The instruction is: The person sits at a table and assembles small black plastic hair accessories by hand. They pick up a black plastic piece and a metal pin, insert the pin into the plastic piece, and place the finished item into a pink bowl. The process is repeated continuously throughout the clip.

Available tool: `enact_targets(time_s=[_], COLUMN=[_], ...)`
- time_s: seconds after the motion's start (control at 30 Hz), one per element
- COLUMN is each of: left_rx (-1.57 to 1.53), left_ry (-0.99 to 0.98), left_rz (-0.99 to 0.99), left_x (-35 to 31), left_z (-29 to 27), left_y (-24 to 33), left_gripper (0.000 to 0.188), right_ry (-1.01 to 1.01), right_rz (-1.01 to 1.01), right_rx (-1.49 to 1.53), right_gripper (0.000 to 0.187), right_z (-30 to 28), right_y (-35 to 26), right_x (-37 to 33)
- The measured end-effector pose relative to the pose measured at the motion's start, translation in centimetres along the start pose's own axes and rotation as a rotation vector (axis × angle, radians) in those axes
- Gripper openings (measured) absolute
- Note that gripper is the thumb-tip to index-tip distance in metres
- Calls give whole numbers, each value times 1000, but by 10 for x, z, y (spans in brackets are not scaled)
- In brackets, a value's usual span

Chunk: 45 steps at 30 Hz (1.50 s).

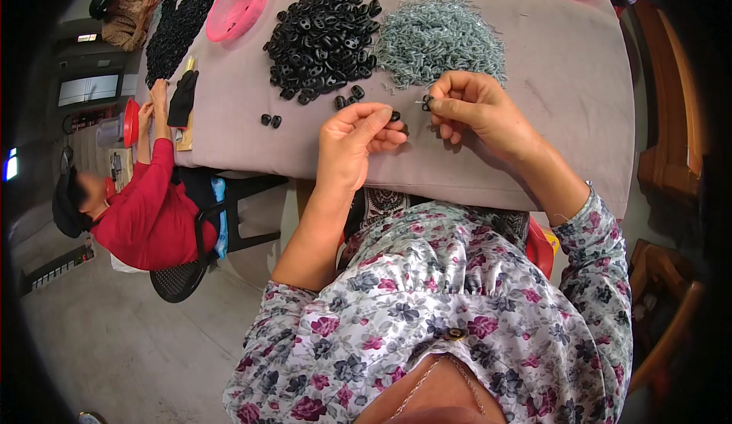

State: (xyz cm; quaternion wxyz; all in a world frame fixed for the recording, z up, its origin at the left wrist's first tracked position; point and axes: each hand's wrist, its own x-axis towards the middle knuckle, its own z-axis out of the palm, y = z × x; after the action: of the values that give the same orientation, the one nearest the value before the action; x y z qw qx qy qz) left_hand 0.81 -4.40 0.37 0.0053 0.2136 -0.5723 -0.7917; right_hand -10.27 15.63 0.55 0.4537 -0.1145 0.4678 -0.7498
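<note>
Black, glossy, rounded pieces pinched in both hands, near a heap of slender silvery bits

Black parts in left fingers and right fingers

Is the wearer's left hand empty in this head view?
No, the left hand holds a small black piece between its fingers.

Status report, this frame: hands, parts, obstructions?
Left hand pinching one black piece. Right hand pinching another black piece. Black pile and silvery pile beyond; nothing seen blocking either hand.
</note>
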Motion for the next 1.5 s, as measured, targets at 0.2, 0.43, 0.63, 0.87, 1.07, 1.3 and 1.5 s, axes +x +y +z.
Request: enact_targets(time_s=[0.2, 0.43, 0.63, 0.87, 1.07, 1.3, 1.5], left_rx=[160, -19, -126, -40, 58, 138, 152], left_ry=[19, -72, -82, -52, -16, 1, 7], left_rz=[214, 99, 33, 128, 220, 291, 290], left_x=[-1, -6, -5, -6, -8, -11, -11], left_z=[12, 15, 16, 23, 27, 33, 33], left_y=[-1, 3, -2, -3, -4, -2, -2], left_gripper=[21, 26, 25, 25, 25, 24, 24], right_ry=[-10, -53, -60, -45, -40, -34, -27], right_rz=[3, 2, -7, -4, -5, -39, -29], right_rx=[-41, -108, -120, -139, -138, -159, -159], right_gripper=[10, 7, 8, 8, 8, 14, 14], right_z=[-1, 0, -1, -3, -1, -3, -1], right_y=[0, -2, 0, 1, -1, 3, 2], right_x=[1, -2, -1, -1, -2, 0, 0])
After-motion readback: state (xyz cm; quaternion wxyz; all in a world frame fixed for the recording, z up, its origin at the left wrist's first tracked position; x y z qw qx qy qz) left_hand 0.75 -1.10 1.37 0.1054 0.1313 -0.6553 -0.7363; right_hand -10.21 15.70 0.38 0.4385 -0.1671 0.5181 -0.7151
